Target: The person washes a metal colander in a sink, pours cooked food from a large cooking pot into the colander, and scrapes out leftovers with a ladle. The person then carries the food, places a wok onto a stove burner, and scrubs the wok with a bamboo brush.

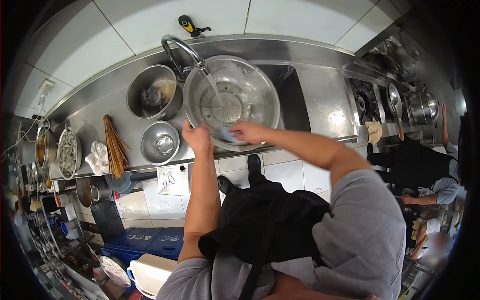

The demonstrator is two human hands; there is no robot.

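A large metal colander (274,92) with a perforated bottom sits over the sink, and water runs from the faucet (199,62) into it. My left hand (198,138) is closed on its near rim, at the left. Inside the near wall, my right hand (250,132) presses a pale blue scrubbing pad or cloth (228,134), blurred by motion, against the metal. To the left stands a deep steel pot (131,97) with a grey scourer (151,97) and something yellowish inside. A smaller metal bowl (145,145) is beside my left hand.
Along the left counter lie a bamboo brush (114,147), a white cloth (98,158) and a bowl of greyish pieces (68,152). The stove (365,100) is at the right, where another person (420,167) stands. Blue bins (145,240) are behind me on the left.
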